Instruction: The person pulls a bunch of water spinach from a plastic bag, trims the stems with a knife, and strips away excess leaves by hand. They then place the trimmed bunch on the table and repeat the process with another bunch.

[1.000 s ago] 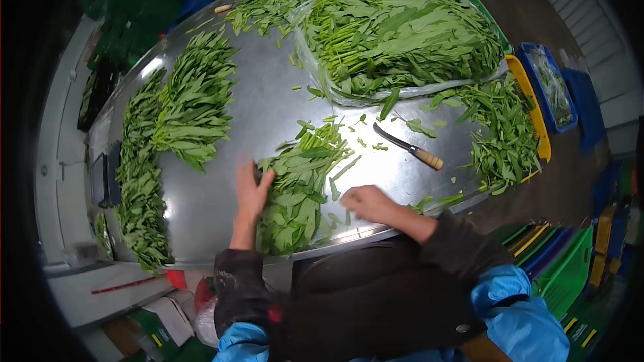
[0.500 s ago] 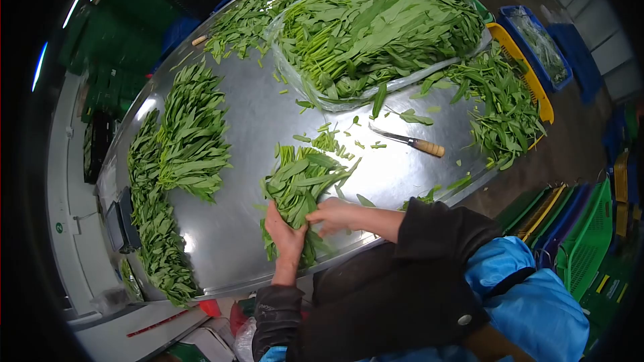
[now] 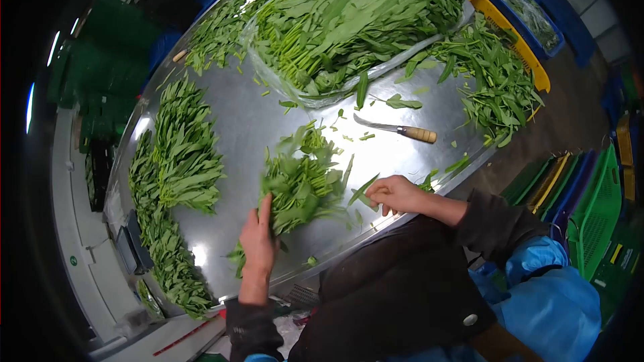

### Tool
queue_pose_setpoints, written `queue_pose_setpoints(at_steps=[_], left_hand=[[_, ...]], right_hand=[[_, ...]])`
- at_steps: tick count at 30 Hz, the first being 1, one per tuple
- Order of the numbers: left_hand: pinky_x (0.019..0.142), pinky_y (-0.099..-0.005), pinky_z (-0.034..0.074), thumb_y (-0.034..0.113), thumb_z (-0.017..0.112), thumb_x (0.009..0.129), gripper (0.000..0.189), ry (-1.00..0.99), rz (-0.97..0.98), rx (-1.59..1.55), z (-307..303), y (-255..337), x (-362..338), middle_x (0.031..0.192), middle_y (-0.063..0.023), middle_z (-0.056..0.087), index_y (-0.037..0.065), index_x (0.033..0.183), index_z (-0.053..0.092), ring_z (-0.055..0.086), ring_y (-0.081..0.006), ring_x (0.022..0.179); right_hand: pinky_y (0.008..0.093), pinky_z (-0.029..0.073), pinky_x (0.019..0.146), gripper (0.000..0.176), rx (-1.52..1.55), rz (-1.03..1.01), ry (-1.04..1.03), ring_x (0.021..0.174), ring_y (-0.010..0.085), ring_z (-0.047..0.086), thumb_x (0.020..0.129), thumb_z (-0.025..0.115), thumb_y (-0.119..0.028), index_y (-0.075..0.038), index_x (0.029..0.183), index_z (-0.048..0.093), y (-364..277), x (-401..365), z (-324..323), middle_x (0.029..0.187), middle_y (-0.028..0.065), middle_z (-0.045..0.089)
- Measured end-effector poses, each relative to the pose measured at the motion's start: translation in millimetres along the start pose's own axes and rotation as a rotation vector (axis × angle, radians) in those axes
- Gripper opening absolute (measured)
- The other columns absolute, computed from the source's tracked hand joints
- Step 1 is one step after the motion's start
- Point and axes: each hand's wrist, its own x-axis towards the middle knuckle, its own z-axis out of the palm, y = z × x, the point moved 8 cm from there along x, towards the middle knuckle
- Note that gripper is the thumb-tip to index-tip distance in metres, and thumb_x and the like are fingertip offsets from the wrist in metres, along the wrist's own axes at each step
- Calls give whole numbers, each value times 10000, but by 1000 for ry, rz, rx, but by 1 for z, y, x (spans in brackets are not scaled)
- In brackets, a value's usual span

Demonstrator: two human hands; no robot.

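On the metal table in front of me lies a loose bunch of long-leaved greens (image 3: 305, 184), partly smeared by motion. My left hand (image 3: 258, 245) is against the bunch's left side, fingers stretched out along the leaves and not wrapped round them. My right hand (image 3: 397, 196) is to the right of the bunch, apart from it, fingers curled in a pinch on a single narrow leaf (image 3: 363, 190). Farther off, a curved knife (image 3: 402, 131) with a wooden handle lies flat. Cut stem pieces (image 3: 347, 137) are scattered between the knife and the bunch.
A large plastic-lined heap of greens (image 3: 355, 23) fills the table's back. Neat bunches (image 3: 184, 154) line the left side. Loose greens (image 3: 496, 87) spill by a yellow crate (image 3: 520, 47) at right. Stacked crates (image 3: 594, 208) stand beyond the table's right edge.
My right hand has moved right, away from the bunch, with a leaf in its fingers. My left hand has shifted slightly left and loosened; the bunch has spread out.
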Motion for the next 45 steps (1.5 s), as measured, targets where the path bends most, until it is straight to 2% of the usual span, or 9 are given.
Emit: queue_pose_setpoints(at_steps=[6,11,19,25,33,36,39,42,45], left_hand=[[775,-431,436,-24,767,532,987,81,-105,-96,52,-9,-6,978,-160,481,118,1405,328,512,-372,890],[1082,-492,206,345,904,453,1275,76,-240,-232,49,-23,-28,1410,-265,281,-45,1415,163,219,-442,1327],[1060,-463,265,207,886,513,1102,214,-297,-325,76,-45,-34,1373,-225,378,-17,1392,261,329,-403,1284],[895,-358,475,26,801,612,903,219,-351,-625,53,-46,-24,1230,-194,532,83,1380,331,585,-340,1054],[958,-336,431,-73,697,672,766,267,-254,-1038,-12,-14,-8,1205,-151,546,22,1356,366,540,-206,1110],[821,-365,486,-83,680,626,780,-31,-227,-161,20,-30,-8,1024,-132,584,143,1336,450,608,-296,931],[745,-396,488,-94,666,598,804,222,-113,-363,-29,-1,-5,952,-139,555,207,1319,479,583,-362,841],[717,-404,489,-103,658,598,789,67,-142,-273,-15,-2,-9,942,-142,550,198,1308,492,585,-358,819],[690,-416,483,-109,649,587,805,56,-147,-185,-18,6,-7,920,-138,537,207,1311,492,582,-358,791]], right_hand=[[255,496,532,252,-45,-284,132,589,130,641,882,544,-134,28,1067,599,-54,12,-4,841,98,669],[293,520,592,260,-192,-256,111,579,178,661,850,543,-142,31,1032,614,-61,10,-5,842,136,679],[299,523,591,267,-268,-204,2,588,167,662,846,528,-126,20,1050,617,-48,26,17,836,129,683],[290,523,592,258,-215,-212,12,593,166,658,858,524,-110,27,1059,610,-51,30,8,848,124,679],[208,436,471,201,177,-389,300,524,78,560,901,524,-86,6,1056,612,-79,1,-52,796,89,657],[230,449,474,198,-13,-286,325,521,91,567,896,535,-96,17,1043,607,-60,11,-64,780,84,650],[242,467,499,232,6,-316,234,521,103,575,883,563,-120,15,1068,601,-64,6,-59,823,83,655],[243,477,517,318,-28,-309,259,524,108,585,855,612,-166,6,1121,581,-78,9,-50,918,88,653],[394,419,958,857,-259,-352,147,1122,374,542,762,721,-419,-41,1400,292,-112,15,-14,1252,255,519]])
